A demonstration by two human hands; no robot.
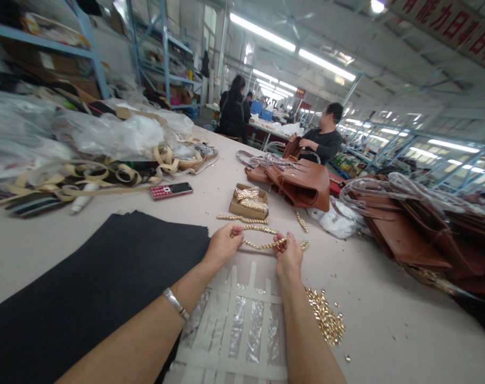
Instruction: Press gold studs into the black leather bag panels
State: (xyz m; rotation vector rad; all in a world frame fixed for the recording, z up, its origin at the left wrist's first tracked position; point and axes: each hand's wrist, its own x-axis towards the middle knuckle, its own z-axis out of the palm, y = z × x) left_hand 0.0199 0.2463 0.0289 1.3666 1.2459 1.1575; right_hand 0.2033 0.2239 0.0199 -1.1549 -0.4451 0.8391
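A gold chain [260,246] is stretched in a loop between my two hands, just above the table. My left hand [225,242] pinches its left end, and a silver bracelet circles that wrist. At the other side my right hand [289,253] is closed on the chain, with a short piece sticking out to the right. Behind the hands, a small cardboard box [249,205] holds wrapped gold chains. Another chain [242,218] lies in front of the box, and a short one [302,222] lies to its right. Below my hands is a taped plastic-covered sheet [242,320].
Black sheets [106,272] cover the left of the table [370,309]. Gold metal pieces [326,317] lie in a pile right of my forearm. Brown bags [390,229] stand at the right. A red phone [171,190], straps and plastic lie back left. Other people are beyond the table.
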